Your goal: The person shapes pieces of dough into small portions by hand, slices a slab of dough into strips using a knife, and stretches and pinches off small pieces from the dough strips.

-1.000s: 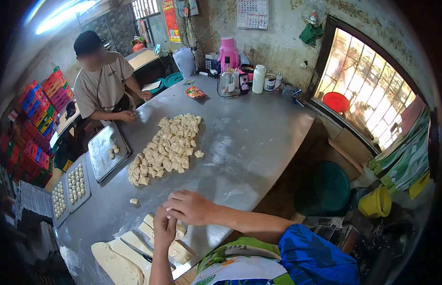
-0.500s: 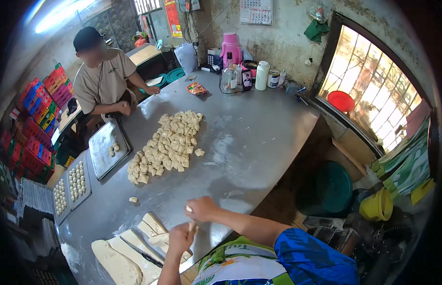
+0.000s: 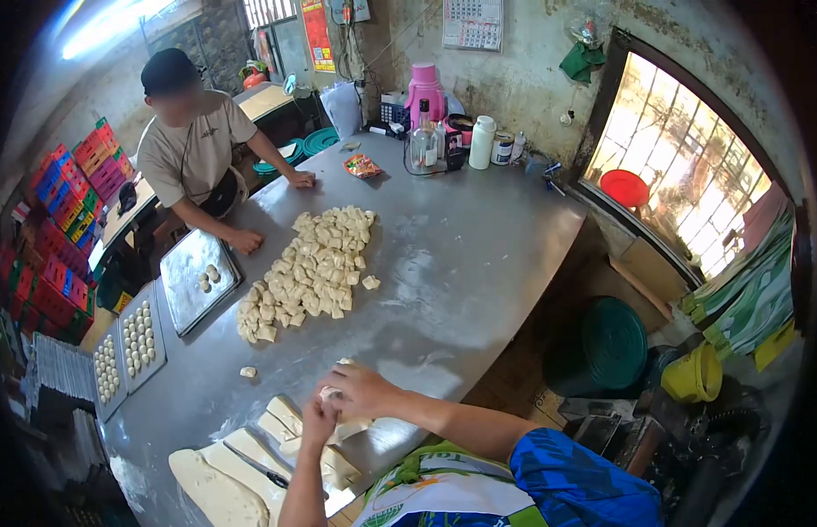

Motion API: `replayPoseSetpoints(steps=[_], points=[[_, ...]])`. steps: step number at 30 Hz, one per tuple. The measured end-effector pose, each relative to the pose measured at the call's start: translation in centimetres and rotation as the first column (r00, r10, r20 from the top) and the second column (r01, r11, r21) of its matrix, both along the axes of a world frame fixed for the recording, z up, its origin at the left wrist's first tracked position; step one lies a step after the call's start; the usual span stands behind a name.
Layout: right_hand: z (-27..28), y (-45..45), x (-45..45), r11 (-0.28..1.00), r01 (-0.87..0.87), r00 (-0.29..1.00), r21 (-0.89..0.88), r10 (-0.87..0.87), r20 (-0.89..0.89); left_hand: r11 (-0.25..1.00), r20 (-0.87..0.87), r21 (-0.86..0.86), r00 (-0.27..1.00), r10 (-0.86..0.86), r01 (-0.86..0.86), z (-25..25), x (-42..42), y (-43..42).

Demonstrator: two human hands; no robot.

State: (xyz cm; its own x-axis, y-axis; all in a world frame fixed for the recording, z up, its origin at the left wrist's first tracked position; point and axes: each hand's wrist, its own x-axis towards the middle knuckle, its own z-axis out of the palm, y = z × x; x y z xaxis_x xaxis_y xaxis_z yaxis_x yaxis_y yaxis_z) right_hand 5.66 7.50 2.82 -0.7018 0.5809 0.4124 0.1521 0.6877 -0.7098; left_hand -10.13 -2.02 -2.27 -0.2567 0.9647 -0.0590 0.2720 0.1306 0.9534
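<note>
My right hand (image 3: 360,391) and my left hand (image 3: 317,422) meet above the near part of the metal table, both closed around a piece of dough (image 3: 329,394). Pale bits of it peek out between the fingers; the rest is hidden. Just below the hands lie cut dough strips (image 3: 336,468). To their left rests a large flat slab of dough (image 3: 217,494). A dark-handled knife (image 3: 275,478) lies across the dough. One small dough piece (image 3: 248,372) sits alone on the table.
A big heap of dough pieces (image 3: 316,268) covers the table's middle. Across it stands a person (image 3: 197,140) beside a tray with a few dough balls (image 3: 184,294). Trays of dough balls (image 3: 139,338) are at left. Bottles and a pink jug (image 3: 425,92) stand at the back.
My hands have come closer together, shifting left; the right now overlaps the left. The person opposite has lowered both hands to the table and tray edge.
</note>
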Motion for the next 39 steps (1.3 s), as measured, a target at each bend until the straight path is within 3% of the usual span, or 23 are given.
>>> replayPoseSetpoints(steps=[6,10,11,14,16,20,21,25,26,28,30,31,33,35,37,38,39], points=[[0.4,0.0,1.8,0.993,-0.028,0.984,0.115,0.048,-0.173,0.988,-0.162,0.087,0.981,-0.109,0.124,4.0,2.5,-0.6],[-0.6,0.0,2.3,0.983,0.177,0.984,-0.052,-0.175,0.04,0.995,-0.364,0.028,0.928,-0.083,0.1,4.2,4.6,-0.3],[-2.1,0.9,2.3,0.979,0.201,0.962,-0.027,-0.192,0.191,0.995,-0.366,0.029,0.928,-0.077,0.094,4.5,5.3,-0.4],[-6.4,3.9,3.4,0.97,0.239,0.811,-0.042,-0.176,0.557,0.917,-0.371,0.274,0.912,-0.178,0.29,6.4,7.2,-0.8],[-8.3,4.5,4.5,0.969,0.245,0.846,-0.037,-0.195,0.496,0.875,-0.379,0.339,0.901,-0.209,0.346,6.4,7.2,-1.3],[-7.1,1.5,2.6,0.995,0.101,0.995,-0.01,-0.101,-0.008,0.918,-0.178,0.374,0.962,0.209,-0.13,3.7,5.4,0.2],[-6.0,1.4,2.5,0.996,0.082,0.996,-0.034,-0.083,-0.029,0.916,-0.178,0.382,0.963,0.202,-0.121,3.9,4.8,0.9],[-0.9,-0.1,1.2,0.976,-0.114,0.979,-0.186,0.079,-0.187,0.999,-0.139,0.047,0.99,-0.02,0.027,4.3,2.7,0.0],[-0.9,0.1,1.1,0.977,-0.11,0.98,-0.183,0.075,-0.187,0.998,-0.139,0.05,0.99,-0.024,0.031,4.4,2.8,0.2],[-1.9,0.6,1.4,0.965,0.049,0.99,-0.256,-0.014,0.138,0.98,-0.277,-0.187,0.953,-0.122,0.071,4.6,4.1,0.2],[-3.8,1.6,1.5,0.953,0.185,0.896,-0.239,-0.064,0.44,0.909,-0.386,-0.413,0.892,-0.234,0.06,5.0,5.0,-0.2],[-4.9,2.4,1.7,0.955,0.223,0.815,-0.194,-0.074,0.574,0.911,-0.388,-0.407,0.891,-0.236,0.064,5.2,4.9,-0.3],[-7.4,2.8,3.2,0.964,0.239,0.719,-0.119,-0.093,0.689,0.976,-0.241,-0.152,0.951,-0.192,0.158,5.4,5.1,-1.4],[-7.8,2.9,4.4,0.963,0.234,0.805,-0.13,-0.117,0.581,0.976,-0.072,0.133,0.984,-0.162,0.17,5.5,5.0,-2.1],[-7.6,1.4,3.4,0.989,0.151,0.948,-0.004,-0.143,0.286,0.97,-0.127,0.221,0.989,-0.077,0.104,4.6,5.1,-1.9],[-7.4,0.9,3.1,0.989,0.149,0.947,-0.002,-0.142,0.288,0.948,-0.178,0.315,0.984,0.006,0.051,3.8,5.3,-1.4],[-5.1,0.4,2.7,0.994,-0.006,0.965,-0.111,0.035,0.261,0.909,-0.222,0.417,0.971,0.093,0.009,3.2,5.2,-0.1]])
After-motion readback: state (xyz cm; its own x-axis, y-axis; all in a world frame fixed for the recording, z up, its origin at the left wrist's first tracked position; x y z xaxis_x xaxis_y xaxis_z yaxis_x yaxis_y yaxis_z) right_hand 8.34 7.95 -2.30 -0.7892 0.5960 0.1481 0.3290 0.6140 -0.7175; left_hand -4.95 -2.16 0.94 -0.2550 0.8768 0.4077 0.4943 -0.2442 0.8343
